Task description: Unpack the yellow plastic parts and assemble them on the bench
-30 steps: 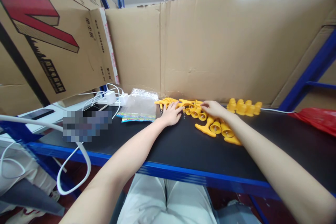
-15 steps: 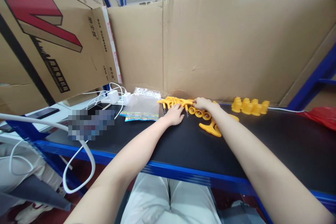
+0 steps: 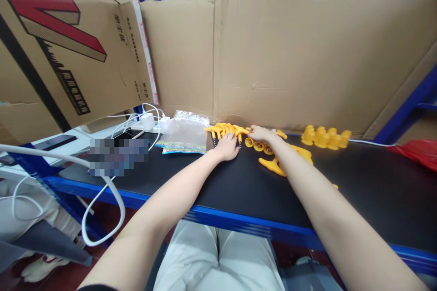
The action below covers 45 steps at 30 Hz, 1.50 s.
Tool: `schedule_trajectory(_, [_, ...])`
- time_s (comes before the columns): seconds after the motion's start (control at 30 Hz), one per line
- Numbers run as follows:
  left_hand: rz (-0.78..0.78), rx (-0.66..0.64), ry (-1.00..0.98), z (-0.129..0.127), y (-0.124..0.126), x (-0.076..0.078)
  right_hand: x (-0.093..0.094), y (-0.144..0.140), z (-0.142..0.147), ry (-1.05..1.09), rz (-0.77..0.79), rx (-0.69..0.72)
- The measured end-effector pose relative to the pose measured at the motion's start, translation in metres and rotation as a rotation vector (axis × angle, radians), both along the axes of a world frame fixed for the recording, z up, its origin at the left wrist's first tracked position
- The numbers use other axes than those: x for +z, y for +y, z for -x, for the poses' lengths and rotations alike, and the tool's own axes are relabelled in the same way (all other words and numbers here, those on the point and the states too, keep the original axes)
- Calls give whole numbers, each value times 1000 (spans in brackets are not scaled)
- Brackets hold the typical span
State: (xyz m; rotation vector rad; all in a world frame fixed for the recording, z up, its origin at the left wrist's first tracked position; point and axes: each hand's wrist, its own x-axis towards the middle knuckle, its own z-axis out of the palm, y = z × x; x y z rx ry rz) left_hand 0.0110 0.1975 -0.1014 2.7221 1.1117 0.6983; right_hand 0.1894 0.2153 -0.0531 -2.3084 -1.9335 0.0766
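Warehouse or small packing workshop. Black work surface (image 3: pixel 358 191) on blue steel racking (image 3: pixel 406 109). Flattened cardboard (image 3: pixel 283 54) walls off bench; printed shipping carton (image 3: pixel 58 45) at left. Batches of identical yellow plastic parts (image 3: pixel 324 137), clear bags (image 3: pixel 184 132), charger cables (image 3: pixel 136 122) nearby.

A black worktop (image 3: pixel 239 191) edged in blue steel (image 3: pixel 218 216) runs beneath a wall of flattened brown cardboard (image 3: pixel 290 54), with a printed carton (image 3: pixel 61 45) leaning in well to the left of the hands. Blue shelving uprights (image 3: pixel 406 109) rise to the right, daylight showing above the cardboard.
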Motion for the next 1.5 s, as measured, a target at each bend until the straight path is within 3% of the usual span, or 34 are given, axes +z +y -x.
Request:
schedule_trajectory(0.13, [-17,16,53,1,-3,2,-1,-3,1,5,-42,-5])
schedule_trajectory(0.33, [13,13,54,2,-1,3,9,-6,-1,31,-242,-24])
schedule_trajectory(0.6, [-6,48,102,2,-5,5,27,-15,-18,414,-554,-95])
schedule_trajectory(0.77, [-43,71,155,3,-7,6,28,-27,-24,785,-757,69])
schedule_trajectory(0.9, [-147,124,27,5,-14,17,21,-46,-19,950,-833,257])
schedule_trajectory(1.03, [-289,186,-185,9,-22,33,10,-61,-11,1039,-786,342])
schedule_trajectory(1.27, [-164,282,-117,18,-19,41,10,-74,1,1186,-611,439])
schedule_trajectory(1.5, [-233,386,-106,23,-25,51,9,-78,-5,1153,-419,442])
